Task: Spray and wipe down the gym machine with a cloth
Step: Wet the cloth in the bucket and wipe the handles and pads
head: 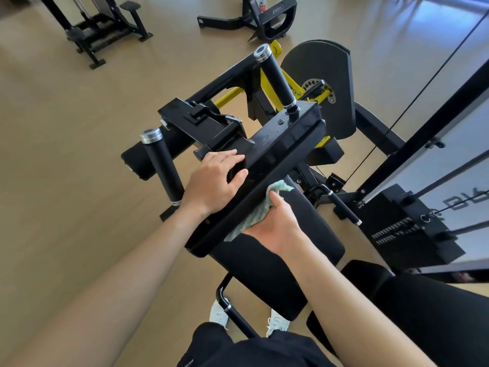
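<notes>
Risk: left hand [214, 181] clasps the top edge of the back pad [312, 207], right hand [275, 225] fingers curl around the cloth [251, 211] against its face, so the wadded cloth likely skips strips.

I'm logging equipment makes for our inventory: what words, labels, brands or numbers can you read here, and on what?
Nothing reads for certain.
Large dark letters on the white panel: cut off at the edge.
White marks on the weight stack: too small.
White logo on the far machine: blurred.
</notes>
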{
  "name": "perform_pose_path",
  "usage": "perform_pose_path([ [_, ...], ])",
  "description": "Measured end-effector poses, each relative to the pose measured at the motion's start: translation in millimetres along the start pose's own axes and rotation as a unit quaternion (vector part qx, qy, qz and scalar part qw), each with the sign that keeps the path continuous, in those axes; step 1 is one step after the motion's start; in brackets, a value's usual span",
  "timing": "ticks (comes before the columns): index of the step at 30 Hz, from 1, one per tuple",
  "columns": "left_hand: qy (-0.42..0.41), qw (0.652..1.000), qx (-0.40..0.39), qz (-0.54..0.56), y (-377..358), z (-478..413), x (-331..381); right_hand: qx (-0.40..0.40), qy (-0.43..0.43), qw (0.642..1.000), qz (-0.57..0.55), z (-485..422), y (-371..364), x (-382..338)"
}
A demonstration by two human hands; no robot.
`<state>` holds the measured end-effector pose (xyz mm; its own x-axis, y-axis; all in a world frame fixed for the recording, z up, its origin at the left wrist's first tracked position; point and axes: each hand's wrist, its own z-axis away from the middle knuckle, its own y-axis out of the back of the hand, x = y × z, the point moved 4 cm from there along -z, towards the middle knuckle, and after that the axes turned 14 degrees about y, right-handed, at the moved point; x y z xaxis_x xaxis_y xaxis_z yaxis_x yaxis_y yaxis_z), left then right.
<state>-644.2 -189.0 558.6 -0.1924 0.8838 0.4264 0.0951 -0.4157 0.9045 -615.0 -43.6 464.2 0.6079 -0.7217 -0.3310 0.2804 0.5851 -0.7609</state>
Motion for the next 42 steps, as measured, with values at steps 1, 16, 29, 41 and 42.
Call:
perform_pose_path([
  [1,-0.002,1.0,0.0,0.002,-1,0,-1,0.004,-0.004,1.0,0.002,7,-3,9],
  [16,-0.116,0.985,-0.013,0.128,11,24,-5,0.102,0.069,0.984,0.13,69,-12,96],
  [29,-0.078,0.931,-0.048,0.353,32,158,-93,0.178,0.35,0.837,0.381,85,-26,98],
  [41,0.346,0.609,-0.423,0.575,-33,175,-143,0.12,0.336,0.874,0.33,100,-44,161],
  [42,0.337,0.61,-0.429,0.575,-32,174,-141,0.12,0.337,0.873,0.332,102,-44,162],
])
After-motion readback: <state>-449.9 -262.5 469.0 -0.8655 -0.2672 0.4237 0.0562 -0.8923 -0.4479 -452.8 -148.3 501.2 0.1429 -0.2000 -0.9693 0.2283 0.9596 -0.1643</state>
